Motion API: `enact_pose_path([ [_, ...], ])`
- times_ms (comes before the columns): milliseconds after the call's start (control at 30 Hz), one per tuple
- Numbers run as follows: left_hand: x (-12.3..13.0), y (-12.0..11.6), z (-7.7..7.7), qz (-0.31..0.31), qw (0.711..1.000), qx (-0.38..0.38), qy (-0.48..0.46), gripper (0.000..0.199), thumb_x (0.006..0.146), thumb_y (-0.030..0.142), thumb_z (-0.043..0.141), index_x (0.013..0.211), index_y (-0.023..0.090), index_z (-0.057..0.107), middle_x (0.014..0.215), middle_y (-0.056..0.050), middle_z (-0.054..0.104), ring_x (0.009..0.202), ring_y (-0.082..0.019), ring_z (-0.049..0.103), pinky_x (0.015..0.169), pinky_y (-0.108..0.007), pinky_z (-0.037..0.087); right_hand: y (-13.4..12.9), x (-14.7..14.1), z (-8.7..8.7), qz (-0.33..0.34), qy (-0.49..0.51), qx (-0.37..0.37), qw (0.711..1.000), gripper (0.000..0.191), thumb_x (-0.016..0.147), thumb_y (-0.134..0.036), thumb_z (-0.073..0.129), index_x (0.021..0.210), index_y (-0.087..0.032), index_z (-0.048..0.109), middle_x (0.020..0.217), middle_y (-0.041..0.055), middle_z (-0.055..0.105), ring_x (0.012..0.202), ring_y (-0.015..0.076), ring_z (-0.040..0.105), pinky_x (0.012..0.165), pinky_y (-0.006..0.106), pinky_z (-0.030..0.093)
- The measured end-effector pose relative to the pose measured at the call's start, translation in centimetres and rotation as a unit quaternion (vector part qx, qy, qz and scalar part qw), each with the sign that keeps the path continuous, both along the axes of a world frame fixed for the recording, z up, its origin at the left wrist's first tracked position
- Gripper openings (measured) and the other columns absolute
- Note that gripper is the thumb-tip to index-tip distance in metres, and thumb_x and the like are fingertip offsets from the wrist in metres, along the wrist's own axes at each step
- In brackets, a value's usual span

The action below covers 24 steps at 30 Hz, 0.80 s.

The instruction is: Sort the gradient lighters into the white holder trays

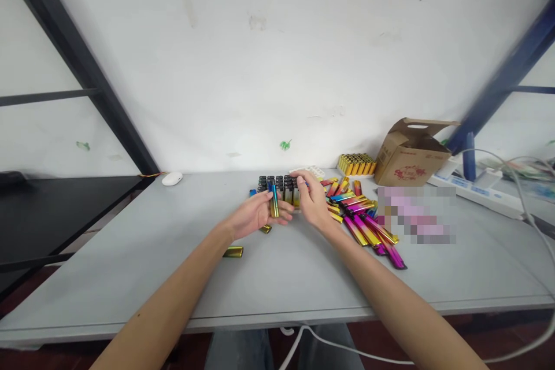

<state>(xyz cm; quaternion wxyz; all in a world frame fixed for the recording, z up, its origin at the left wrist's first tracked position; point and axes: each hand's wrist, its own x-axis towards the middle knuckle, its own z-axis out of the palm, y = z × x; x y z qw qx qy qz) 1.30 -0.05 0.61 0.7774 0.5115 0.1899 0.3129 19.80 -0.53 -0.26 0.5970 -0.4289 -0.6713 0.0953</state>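
Note:
My left hand (255,215) holds a blue and gold lighter-like case (274,201) upright between thumb and fingers. Behind it stand several black-topped lighters (287,185) in rows. My right hand (313,199) is at the right side of these rows, its fingertips over their edge; what its fingers hold, if anything, is hidden. A green-gold case (234,252) lies in front of my left forearm, and another (266,229) lies under my left hand. To the right of my right hand spreads a pile of pink, gold, red and blue cases (364,221).
At the back right are a tray of upright gold pieces (356,165), an open cardboard box (410,153) and a white power strip (481,193) with cables. A white round device (172,178) sits at the back left. A white cable hangs at the table's front edge (243,321).

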Motion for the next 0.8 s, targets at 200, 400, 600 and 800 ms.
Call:
enact_pose_path([
  [200, 0.19, -0.21, 0.26, 0.043, 0.997, 0.063, 0.029, 0.030, 0.092, 0.029, 0.067, 0.118, 0.014, 0.063, 0.117, -0.017, 0.069, 0.109, -0.027, 0.067, 0.097, -0.045, 0.050, -0.81, -0.46, 0.57, 0.065, 0.042, -0.052, 0.996, 0.025, 0.093, -0.035, 0.051, 0.103, -0.022, 0.069, 0.098, 0.0058, 0.075, 0.099, 0.0224, 0.067, 0.093, 0.040, 0.050],
  [400, 0.10, 0.04, -0.22, 0.031, 0.995, 0.078, 0.050, 0.031, 0.091, 0.034, 0.069, 0.113, 0.012, 0.068, 0.117, -0.018, 0.070, 0.112, -0.029, 0.066, 0.099, -0.047, 0.049, -0.69, -0.16, 0.63, 0.098, 0.036, -0.067, 0.992, 0.029, 0.096, -0.034, 0.046, 0.105, -0.021, 0.070, 0.098, 0.0062, 0.076, 0.101, 0.0224, 0.067, 0.096, 0.043, 0.049],
  [600, 0.22, -0.28, -0.06, 0.057, 0.993, 0.070, 0.075, 0.037, 0.090, 0.038, 0.068, 0.120, 0.016, 0.064, 0.116, -0.016, 0.070, 0.108, -0.028, 0.068, 0.095, -0.046, 0.053, -0.56, -0.48, 0.43, 0.093, 0.007, -0.042, 0.995, 0.022, 0.091, -0.028, 0.053, 0.099, -0.020, 0.073, 0.101, 0.0069, 0.074, 0.101, 0.0217, 0.066, 0.093, 0.039, 0.051],
  [800, 0.35, -0.61, 0.18, 0.046, 0.988, 0.090, 0.120, 0.040, 0.088, 0.049, 0.068, 0.110, 0.015, 0.064, 0.110, -0.014, 0.071, 0.102, -0.028, 0.070, 0.094, -0.046, 0.053, -0.57, -0.48, -0.06, 0.013, -0.094, 0.016, 0.995, 0.024, 0.089, -0.025, 0.059, 0.108, -0.021, 0.072, 0.110, 0.0069, 0.074, 0.122, 0.0266, 0.056, 0.104, 0.046, 0.045],
])
